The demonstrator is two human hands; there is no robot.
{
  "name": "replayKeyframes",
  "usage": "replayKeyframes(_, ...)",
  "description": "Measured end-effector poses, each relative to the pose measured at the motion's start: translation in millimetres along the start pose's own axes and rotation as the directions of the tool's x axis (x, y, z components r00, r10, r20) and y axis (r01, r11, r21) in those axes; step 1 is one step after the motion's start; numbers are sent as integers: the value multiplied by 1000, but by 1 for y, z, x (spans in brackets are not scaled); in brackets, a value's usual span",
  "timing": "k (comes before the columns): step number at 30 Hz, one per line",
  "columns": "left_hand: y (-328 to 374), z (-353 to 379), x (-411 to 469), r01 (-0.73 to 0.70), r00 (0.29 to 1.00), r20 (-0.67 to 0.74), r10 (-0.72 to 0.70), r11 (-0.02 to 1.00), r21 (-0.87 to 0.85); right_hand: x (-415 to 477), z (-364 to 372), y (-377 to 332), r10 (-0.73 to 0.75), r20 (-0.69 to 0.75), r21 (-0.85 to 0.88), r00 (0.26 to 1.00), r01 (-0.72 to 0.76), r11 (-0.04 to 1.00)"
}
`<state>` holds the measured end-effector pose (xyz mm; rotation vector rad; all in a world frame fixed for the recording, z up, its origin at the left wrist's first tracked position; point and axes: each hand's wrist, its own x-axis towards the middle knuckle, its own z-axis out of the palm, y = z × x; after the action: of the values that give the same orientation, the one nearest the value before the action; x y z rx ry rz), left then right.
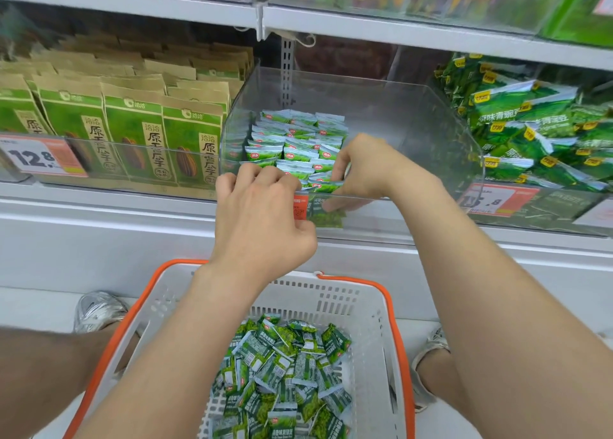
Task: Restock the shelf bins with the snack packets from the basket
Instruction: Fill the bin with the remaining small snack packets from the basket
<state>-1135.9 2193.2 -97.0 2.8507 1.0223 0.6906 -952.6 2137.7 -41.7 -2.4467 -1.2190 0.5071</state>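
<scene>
I saw 2 white metal boards: the upper shelf board (132, 9) and the lower shelf board (99, 203); a grey slotted upright (287, 73) stood between them; a white base panel (99, 249) met the pale floor (30, 309); light was soft, even.

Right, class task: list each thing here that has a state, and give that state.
clear bin, partly filled, right side bare.
stacked packets, in neat rows at the bin's left.
basket, holding loose packets in a pile.
left hand, fingers curled over the bin's front rim.
right hand, inside the bin on the stacked packets; grip unclear.
</scene>
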Motion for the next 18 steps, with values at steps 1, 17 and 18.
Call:
replayKeyframes(1,0,2,-1,-4,1000,-23,3,1000,-8,-3,-1,0,15,-39,-1,999,-15,1000)
replayKeyframes(17,-35,96,-70,-207,975,-144,169,926,-315,-82,117,6,-610,-396,-168,687,598,783)
replayKeyframes(18,-39,107,-78,-108,990,54,130,950,-292,-82,132,16,-551,-255,-170,795,524,835)
